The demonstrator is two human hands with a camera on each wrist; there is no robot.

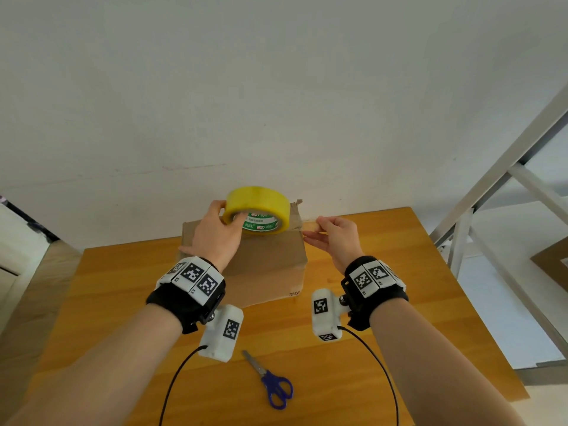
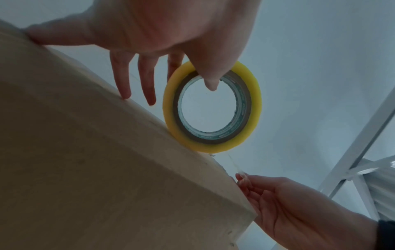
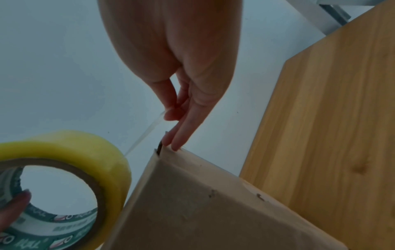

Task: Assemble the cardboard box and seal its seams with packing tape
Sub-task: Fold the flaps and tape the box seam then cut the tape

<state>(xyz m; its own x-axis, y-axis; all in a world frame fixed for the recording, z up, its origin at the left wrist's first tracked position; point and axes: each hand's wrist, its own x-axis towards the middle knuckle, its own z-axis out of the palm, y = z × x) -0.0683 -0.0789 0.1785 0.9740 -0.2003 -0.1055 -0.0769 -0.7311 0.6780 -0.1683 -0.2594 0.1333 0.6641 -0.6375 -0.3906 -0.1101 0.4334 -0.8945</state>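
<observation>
A brown cardboard box stands closed on the wooden table near the wall. On its top rests a yellow roll of packing tape, standing on edge. My left hand grips the roll, thumb through its core and a finger behind it, while the other fingers touch the box top. A clear strip of tape runs from the roll to my right hand, which pinches the strip's end just beyond the box's far right corner.
Blue-handled scissors lie on the table near its front edge, between my forearms. A white metal frame rises to the right of the table. A white wall stands directly behind the box.
</observation>
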